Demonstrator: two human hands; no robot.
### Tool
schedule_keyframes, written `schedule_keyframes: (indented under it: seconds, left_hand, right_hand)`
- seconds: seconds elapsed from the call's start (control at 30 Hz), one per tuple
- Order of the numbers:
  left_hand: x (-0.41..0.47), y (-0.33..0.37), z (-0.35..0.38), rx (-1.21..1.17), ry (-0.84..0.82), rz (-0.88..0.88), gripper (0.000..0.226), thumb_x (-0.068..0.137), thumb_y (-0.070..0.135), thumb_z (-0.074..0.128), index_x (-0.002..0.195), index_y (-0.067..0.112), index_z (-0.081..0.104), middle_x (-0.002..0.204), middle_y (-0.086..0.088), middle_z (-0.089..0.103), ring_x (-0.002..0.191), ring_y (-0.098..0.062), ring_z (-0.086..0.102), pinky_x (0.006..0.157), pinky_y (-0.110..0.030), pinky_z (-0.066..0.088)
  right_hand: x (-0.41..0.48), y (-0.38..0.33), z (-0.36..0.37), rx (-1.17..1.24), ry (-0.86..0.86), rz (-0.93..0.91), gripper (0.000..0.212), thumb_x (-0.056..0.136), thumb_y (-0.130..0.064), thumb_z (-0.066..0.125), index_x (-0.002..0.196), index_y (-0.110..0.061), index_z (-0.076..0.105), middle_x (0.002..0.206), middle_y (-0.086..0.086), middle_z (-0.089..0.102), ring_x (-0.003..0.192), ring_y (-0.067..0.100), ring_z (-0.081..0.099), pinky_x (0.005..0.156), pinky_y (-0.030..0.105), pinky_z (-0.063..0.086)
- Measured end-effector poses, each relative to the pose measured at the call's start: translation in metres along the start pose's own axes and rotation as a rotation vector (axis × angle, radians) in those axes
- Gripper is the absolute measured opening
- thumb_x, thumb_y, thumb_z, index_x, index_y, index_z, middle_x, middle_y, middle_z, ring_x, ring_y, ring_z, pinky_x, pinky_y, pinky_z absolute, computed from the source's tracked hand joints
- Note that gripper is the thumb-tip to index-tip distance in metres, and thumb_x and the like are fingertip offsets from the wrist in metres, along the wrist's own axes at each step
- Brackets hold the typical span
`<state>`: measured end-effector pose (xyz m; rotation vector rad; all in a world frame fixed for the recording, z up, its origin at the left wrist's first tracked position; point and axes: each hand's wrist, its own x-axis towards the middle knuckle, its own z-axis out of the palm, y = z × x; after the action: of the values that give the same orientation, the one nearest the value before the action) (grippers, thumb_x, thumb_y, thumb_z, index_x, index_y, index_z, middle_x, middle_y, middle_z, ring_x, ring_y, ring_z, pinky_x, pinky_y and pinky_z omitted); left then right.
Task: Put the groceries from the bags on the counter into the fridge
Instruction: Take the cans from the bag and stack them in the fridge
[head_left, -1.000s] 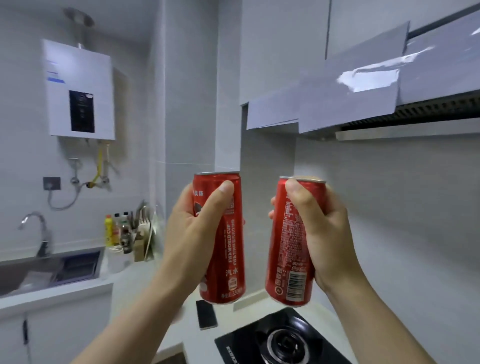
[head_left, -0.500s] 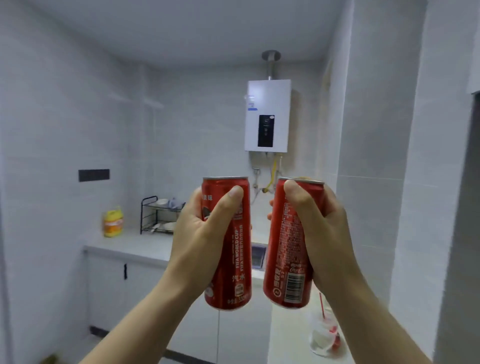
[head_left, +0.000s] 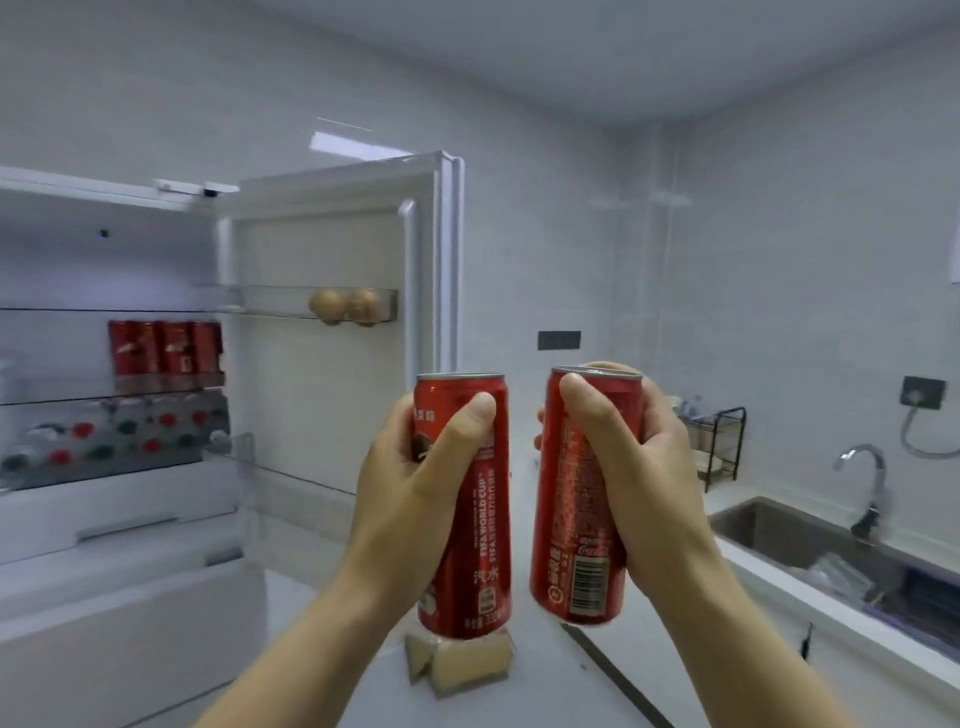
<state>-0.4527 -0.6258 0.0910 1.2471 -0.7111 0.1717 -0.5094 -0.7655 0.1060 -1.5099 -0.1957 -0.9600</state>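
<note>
Fridge: one fridge (head_left: 78, 519), standing open at the left.
Door: one door (head_left: 337, 395), swung wide toward the middle of the room.
Sink: one sink (head_left: 763, 525) at the right, with one tap (head_left: 867, 483).
Hands: two, raised side by side. The left hand (head_left: 410, 499) and right hand (head_left: 634, 467) each curl fingers and thumb round a can.
Held cans: two, red and upright. The left can (head_left: 480, 561) and right can (head_left: 566, 545) are just apart, in front of the door and outside the fridge.
Shelf cans: three shelf cans (head_left: 166, 348), red, in a row inside.
Eggs: two eggs (head_left: 345, 306) in the door's upper bin.

Five red cans (head_left: 488, 571), two eggs (head_left: 328, 306)
</note>
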Motion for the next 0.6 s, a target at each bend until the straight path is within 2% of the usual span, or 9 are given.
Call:
schedule_keyframes:
  seconds: [0.07, 0.17, 0.3, 0.43, 0.53, 0.6]
  left_hand:
    - [-0.005, 0.008, -0.033, 0.046, 0.076, 0.012, 0.054, 0.064, 0.058, 0.067, 0.099, 0.016, 0.06, 0.086, -0.014, 0.069, 0.075, -0.031, 0.07, 0.063, -0.036, 0.059]
    - [-0.011, 0.026, -0.087, 0.091, 0.184, 0.047, 0.05, 0.07, 0.05, 0.068, 0.099, 0.01, 0.059, 0.084, -0.019, 0.066, 0.068, -0.027, 0.069, 0.058, -0.032, 0.057]
    - [-0.021, 0.05, -0.151, 0.171, 0.297, 0.085, 0.054, 0.067, 0.055, 0.066, 0.101, 0.012, 0.06, 0.088, -0.017, 0.068, 0.074, -0.029, 0.07, 0.062, -0.031, 0.057]
    - [-0.033, 0.073, -0.209, 0.236, 0.361, 0.12, 0.048, 0.069, 0.051, 0.066, 0.098, 0.013, 0.061, 0.085, -0.012, 0.07, 0.072, -0.024, 0.071, 0.059, -0.023, 0.055]
    - [-0.045, 0.087, -0.253, 0.26, 0.392, 0.124, 0.042, 0.071, 0.051, 0.063, 0.099, 0.02, 0.062, 0.086, -0.007, 0.071, 0.075, -0.022, 0.071, 0.06, -0.024, 0.055]
    - [-0.051, 0.095, -0.281, 0.287, 0.409, 0.117, 0.041, 0.072, 0.051, 0.059, 0.1, 0.021, 0.062, 0.086, -0.005, 0.072, 0.077, -0.022, 0.072, 0.061, -0.026, 0.057]
  right_hand:
    - [0.002, 0.008, 0.032, 0.059, -0.064, 0.012, 0.036, 0.064, -0.056, 0.071, 0.091, -0.033, 0.064, 0.09, 0.016, 0.07, 0.08, 0.036, 0.069, 0.066, 0.046, 0.06]
    - [0.001, 0.014, 0.086, 0.138, -0.177, 0.028, 0.036, 0.064, -0.056, 0.07, 0.092, -0.033, 0.064, 0.088, 0.014, 0.07, 0.08, 0.034, 0.069, 0.063, 0.042, 0.06]
    - [-0.009, 0.014, 0.156, 0.202, -0.303, 0.019, 0.042, 0.062, -0.059, 0.07, 0.096, -0.035, 0.063, 0.091, 0.01, 0.069, 0.079, 0.029, 0.07, 0.064, 0.035, 0.059]
    - [-0.023, 0.008, 0.22, 0.234, -0.348, 0.003, 0.035, 0.064, -0.058, 0.07, 0.092, -0.039, 0.063, 0.089, 0.007, 0.07, 0.077, 0.024, 0.071, 0.062, 0.03, 0.058]
    - [-0.034, 0.004, 0.265, 0.257, -0.371, 0.004, 0.025, 0.068, -0.053, 0.071, 0.089, -0.042, 0.063, 0.089, 0.003, 0.071, 0.079, 0.022, 0.072, 0.063, 0.029, 0.057]
    - [-0.042, 0.003, 0.291, 0.273, -0.381, 0.004, 0.029, 0.065, -0.056, 0.071, 0.09, -0.043, 0.063, 0.09, 0.003, 0.071, 0.08, 0.021, 0.071, 0.063, 0.031, 0.058]
